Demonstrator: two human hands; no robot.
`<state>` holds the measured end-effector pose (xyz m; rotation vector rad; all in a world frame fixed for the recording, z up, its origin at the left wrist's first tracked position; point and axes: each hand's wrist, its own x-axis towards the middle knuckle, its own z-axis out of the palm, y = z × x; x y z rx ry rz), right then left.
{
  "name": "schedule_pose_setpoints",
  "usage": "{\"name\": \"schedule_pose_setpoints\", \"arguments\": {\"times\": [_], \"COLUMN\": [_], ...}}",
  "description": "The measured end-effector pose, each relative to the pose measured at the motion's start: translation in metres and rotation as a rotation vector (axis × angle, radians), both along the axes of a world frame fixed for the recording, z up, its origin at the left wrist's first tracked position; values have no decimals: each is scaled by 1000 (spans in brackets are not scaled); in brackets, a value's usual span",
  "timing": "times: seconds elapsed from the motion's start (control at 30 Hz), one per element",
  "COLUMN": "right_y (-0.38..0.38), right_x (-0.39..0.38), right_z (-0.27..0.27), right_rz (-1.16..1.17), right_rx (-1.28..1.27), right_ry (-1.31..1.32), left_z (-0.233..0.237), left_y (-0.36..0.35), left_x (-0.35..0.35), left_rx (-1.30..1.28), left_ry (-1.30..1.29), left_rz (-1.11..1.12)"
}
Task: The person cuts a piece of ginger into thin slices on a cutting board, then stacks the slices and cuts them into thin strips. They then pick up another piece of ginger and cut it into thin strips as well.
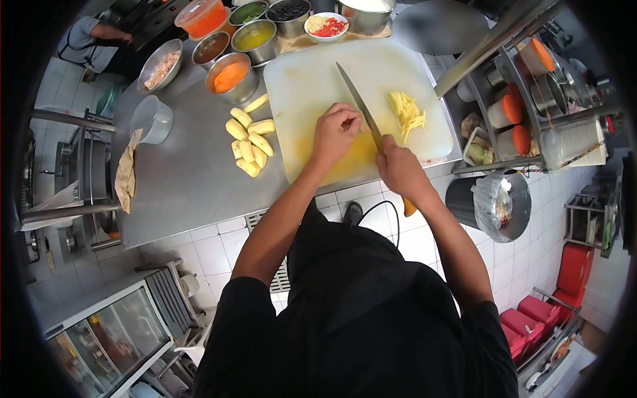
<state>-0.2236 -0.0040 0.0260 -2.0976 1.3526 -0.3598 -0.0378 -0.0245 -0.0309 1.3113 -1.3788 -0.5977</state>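
Note:
My right hand (401, 170) grips a long kitchen knife (359, 104) by its orange-yellow handle, the blade slanting up and left over the white cutting board (298, 73). Just left of the blade is my left hand (336, 134), its fingers curled together over the board; I cannot tell what, if anything, they hold. A pile of thin yellow strips (406, 113) lies on the board to the right of the knife. Several peeled yellow pieces (251, 142) sit on the steel table beside the board's left edge. Yellow stains mark the board near my hands.
Metal bowls line the back, one with orange contents (230, 76), plus a white bowl of red and pale bits (326, 26). A clear plastic tub (152, 119) and brown cloth (127, 172) are left. A lined bin (511, 205) stands right. Another person (93, 40) is at far left.

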Motion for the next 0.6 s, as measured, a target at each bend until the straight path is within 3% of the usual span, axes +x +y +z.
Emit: {"name": "schedule_pose_setpoints", "arguments": {"times": [0.23,0.6], "right_y": [13,22], "right_x": [0,-10], "right_z": [30,24], "right_rz": [-44,-44], "right_rx": [42,58], "right_ry": [-15,-66], "left_z": [0,-2], "left_y": [3,0], "left_x": [0,-1], "left_rx": [4,16], "left_ry": [16,20], "left_rz": [16,34]}}
